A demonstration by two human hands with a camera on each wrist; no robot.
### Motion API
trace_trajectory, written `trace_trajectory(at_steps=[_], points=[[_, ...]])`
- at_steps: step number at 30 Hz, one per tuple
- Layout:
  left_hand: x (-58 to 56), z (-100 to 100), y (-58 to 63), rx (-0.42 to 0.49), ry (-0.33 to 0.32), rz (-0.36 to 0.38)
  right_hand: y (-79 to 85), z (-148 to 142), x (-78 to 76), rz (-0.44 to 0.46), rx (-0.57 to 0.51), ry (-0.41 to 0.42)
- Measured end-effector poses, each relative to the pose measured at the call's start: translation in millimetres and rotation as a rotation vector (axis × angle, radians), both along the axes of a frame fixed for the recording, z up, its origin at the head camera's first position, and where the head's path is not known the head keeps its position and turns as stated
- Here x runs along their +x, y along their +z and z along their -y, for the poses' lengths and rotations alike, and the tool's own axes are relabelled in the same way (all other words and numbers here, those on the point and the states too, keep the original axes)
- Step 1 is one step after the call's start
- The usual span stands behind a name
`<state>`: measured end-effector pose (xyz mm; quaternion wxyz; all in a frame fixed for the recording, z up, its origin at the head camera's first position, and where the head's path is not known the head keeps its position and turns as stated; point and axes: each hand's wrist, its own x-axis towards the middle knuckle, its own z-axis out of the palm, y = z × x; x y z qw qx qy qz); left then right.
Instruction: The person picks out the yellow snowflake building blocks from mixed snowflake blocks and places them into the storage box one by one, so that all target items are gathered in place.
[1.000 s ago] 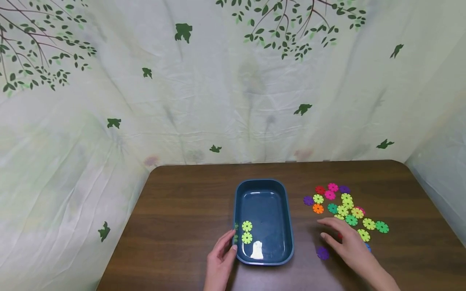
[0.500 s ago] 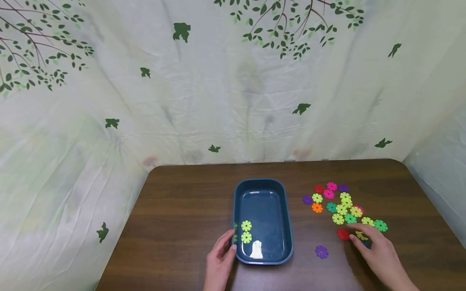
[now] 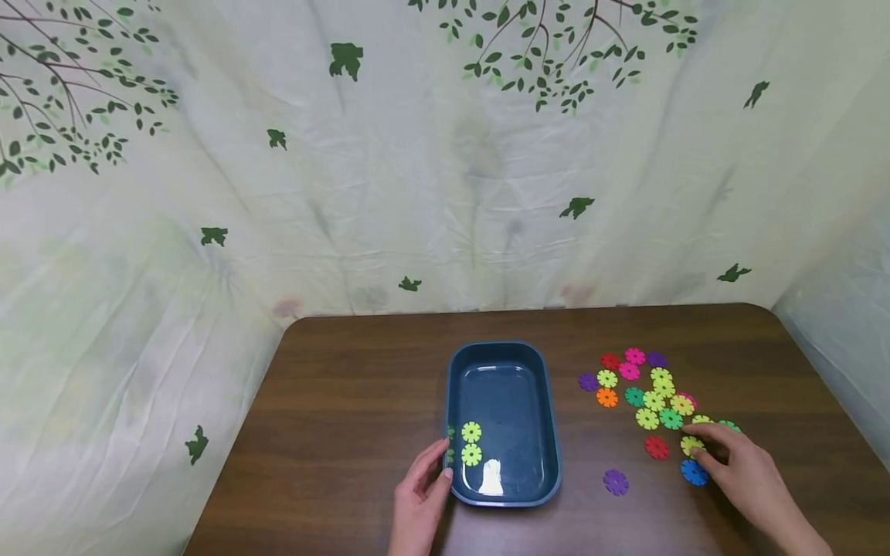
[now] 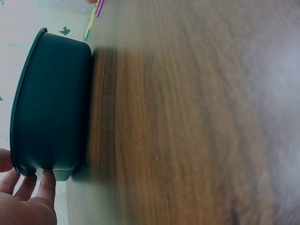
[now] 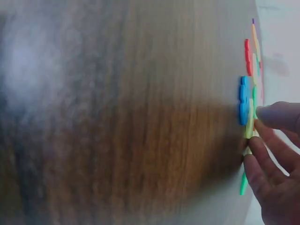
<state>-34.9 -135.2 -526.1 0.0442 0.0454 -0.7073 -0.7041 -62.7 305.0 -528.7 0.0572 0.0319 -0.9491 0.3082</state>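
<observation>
My left hand [image 3: 419,494] grips the left side of a dark blue rectangular tray [image 3: 552,463], with fingers along its outer wall and the thumb near the front corner. Two yellow-green flower-shaped discs [image 3: 471,432] lie inside that tray. From the left wrist camera, fingertips meet the wall of the tray [image 4: 51,103] just under its rim. My right hand [image 3: 751,475] reaches down over a yellow flower disc [image 3: 691,445], thumb tip at its right edge and index fingertip just beyond its far edge. A blue disc [image 3: 694,472] lies right in front of it, seen edge-on [image 5: 243,101] in the right wrist view.
Flat flower discs in several colours spread over the table's right side, including red [image 3: 657,447], green [image 3: 670,418] and orange [image 3: 607,398] ones. A purple disc [image 3: 616,483] lies apart, nearer the tray. A leaf-printed cloth [image 3: 487,193] hangs behind the brown table [image 3: 334,432].
My right hand has moved right across the discs, uncovering the red and blue discs and settling by the yellow one. My left hand and the tray have stayed in place.
</observation>
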Motion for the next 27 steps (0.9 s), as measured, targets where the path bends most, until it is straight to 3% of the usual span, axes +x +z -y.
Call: trace_trajectory(at_steps=[10, 27], points=[[2.0, -1.7, 1.9, -0.006, 0.011, -0.021, 1.2, -4.7, -3.8, 0.112, 0.007, -0.001], [2.6, -2.8, 0.5, -0.045, 0.030, -0.033, -0.8, -1.8, -8.2, 0.156, -0.009, 0.008]])
